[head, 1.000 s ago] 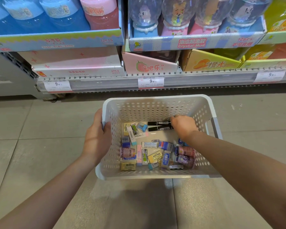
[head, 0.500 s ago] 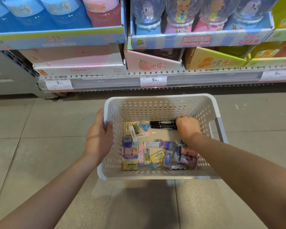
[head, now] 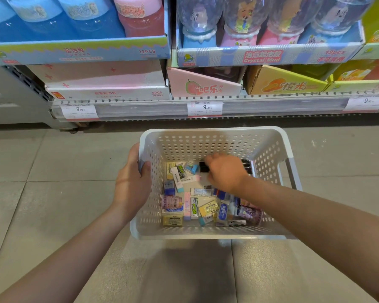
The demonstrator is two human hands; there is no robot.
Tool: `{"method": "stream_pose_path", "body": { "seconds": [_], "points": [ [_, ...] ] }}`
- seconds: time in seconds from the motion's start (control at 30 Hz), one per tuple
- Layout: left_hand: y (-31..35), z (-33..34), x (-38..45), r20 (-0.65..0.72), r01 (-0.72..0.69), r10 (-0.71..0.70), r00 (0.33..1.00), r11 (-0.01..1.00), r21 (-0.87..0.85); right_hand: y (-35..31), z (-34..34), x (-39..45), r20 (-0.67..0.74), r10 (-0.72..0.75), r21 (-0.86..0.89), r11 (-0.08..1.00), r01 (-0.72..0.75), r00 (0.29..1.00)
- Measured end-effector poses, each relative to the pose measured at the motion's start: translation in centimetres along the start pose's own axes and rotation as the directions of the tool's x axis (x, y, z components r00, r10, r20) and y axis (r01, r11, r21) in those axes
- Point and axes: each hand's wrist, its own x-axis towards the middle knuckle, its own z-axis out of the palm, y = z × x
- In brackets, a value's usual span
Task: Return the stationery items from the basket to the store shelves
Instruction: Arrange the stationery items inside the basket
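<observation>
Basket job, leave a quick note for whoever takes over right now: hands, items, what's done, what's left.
Left hand grips the white basket by its left rim, held above the floor. Right hand is down inside over the black markers at the far end; its grip is hidden. The erasers lie loose on the basket's bottom. Nothing shelved yet as far as can be seen; everything in the basket is left.

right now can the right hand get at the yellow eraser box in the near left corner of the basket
Probably yes: the right hand is already inside the open-topped basket, and the yellow eraser box lies uncovered on top.
</observation>
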Motion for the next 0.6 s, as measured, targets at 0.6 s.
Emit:
{"method": "stream_pose_path", "body": {
  "seconds": [0.6],
  "points": [
    [-0.2, 0.1, 0.0, -0.049, -0.021, 0.023, 0.999, 0.999, 0.036, -7.0, 4.6, 4.4, 0.364, -0.081, 0.219, 0.976, -0.001, 0.928]
  ]
}}
